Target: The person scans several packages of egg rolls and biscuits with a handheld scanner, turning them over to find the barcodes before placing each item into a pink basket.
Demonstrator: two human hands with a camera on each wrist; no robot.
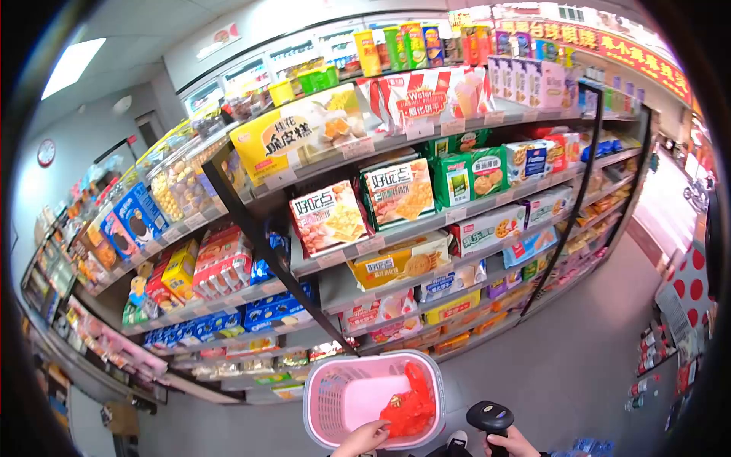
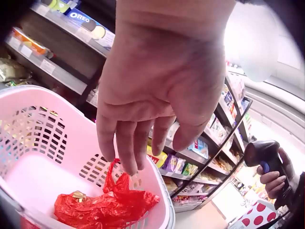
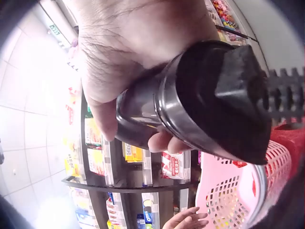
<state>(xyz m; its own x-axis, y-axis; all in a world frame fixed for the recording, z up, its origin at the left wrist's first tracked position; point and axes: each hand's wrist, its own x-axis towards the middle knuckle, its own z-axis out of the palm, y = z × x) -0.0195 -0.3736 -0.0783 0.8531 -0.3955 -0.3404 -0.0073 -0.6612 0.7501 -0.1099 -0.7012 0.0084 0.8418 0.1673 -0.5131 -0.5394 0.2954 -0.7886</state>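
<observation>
A grey snack shelf (image 1: 265, 245) with dark posts runs across the scene, its upper tier holding a yellow cake box (image 1: 304, 129) and a red-and-white wafer pack (image 1: 426, 97), with white-fronted biscuit packs (image 1: 329, 217) and a green biscuit pack (image 1: 472, 177) on the tier below. To the left are blue Oreo boxes (image 1: 274, 308), clear tubs of snacks (image 1: 177, 190) and a far wall clock (image 1: 46, 152) (its dial too small to read). Far right is a red banner (image 1: 601, 42); nearer, a red-dotted white panel (image 1: 685, 289).
</observation>
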